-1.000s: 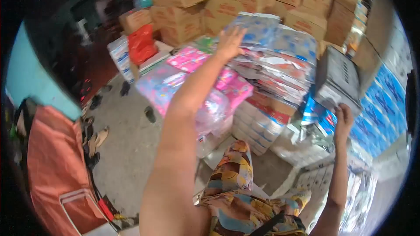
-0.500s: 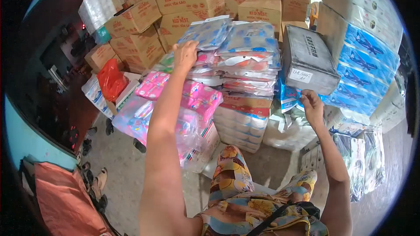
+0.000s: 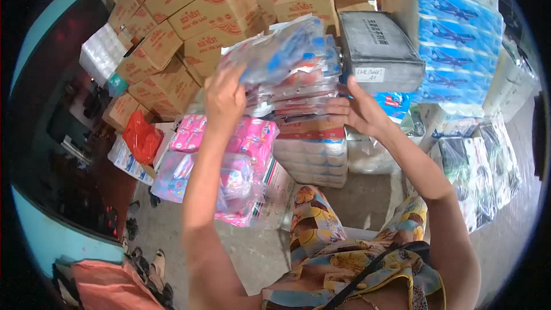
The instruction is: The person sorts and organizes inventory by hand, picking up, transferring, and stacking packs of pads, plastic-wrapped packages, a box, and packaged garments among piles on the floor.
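My left hand (image 3: 225, 96) is closed on the near left corner of a clear plastic packet with blue-patterned contents (image 3: 281, 51). The packet is tilted and blurred by motion, above a stack of similar flat packets (image 3: 304, 93), some of them red and pink. At the stack's right side is my right hand (image 3: 363, 113), its fingers spread and its thumb up; the fingertips are at the packets' edges. Just behind that hand sits a dark grey box (image 3: 379, 40) with a white handwritten label. The stack rests on a red-topped carton (image 3: 310, 131) above wrapped white rolls (image 3: 313, 161).
Brown cartons (image 3: 212, 20) are piled at the back. Pink packs (image 3: 255, 135) and a clear-wrapped bundle (image 3: 198, 178) lie to the left, near a red bag (image 3: 142, 138). Blue-wrapped packs with airplane pictures (image 3: 456, 46) rise on the right. Sandals (image 3: 158, 270) lie on the floor.
My left hand has raised and tilted the blue-patterned packet over the stack. My right hand has moved from below the grey box to the stack's right side, its fingers now spread.
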Available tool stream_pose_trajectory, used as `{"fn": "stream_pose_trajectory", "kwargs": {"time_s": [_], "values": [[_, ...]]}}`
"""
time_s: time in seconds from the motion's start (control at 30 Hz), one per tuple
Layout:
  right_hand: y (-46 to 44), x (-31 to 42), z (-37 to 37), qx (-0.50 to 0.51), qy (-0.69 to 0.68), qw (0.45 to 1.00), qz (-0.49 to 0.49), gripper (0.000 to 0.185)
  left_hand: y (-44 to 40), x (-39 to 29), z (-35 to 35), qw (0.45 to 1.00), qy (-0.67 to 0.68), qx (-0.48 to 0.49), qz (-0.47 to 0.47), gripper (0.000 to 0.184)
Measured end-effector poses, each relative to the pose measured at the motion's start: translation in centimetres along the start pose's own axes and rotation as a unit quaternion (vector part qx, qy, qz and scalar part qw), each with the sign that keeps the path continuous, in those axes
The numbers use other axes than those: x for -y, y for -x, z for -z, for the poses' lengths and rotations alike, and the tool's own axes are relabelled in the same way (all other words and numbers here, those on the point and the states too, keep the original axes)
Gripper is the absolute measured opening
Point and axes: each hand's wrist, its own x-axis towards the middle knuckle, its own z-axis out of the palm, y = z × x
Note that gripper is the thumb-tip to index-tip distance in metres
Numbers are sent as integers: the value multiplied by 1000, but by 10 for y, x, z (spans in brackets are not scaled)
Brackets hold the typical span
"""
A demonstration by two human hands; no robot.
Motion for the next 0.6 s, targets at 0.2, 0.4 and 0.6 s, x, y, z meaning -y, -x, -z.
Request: {"fn": "stream_pose_trajectory", "kwargs": {"time_s": [0.2,0.4,0.6], "values": [[-11,8,-18,93,-149,984,-25,59,30,-65,1,995,51,58,-67,34],[-15,3,-7,83,-93,991,-57,41,68,-108,-14,982,153,113,-16,43],[9,-6,12,30,3,1000,2,32,74,-121,10,952,266,120,88,39]]}}
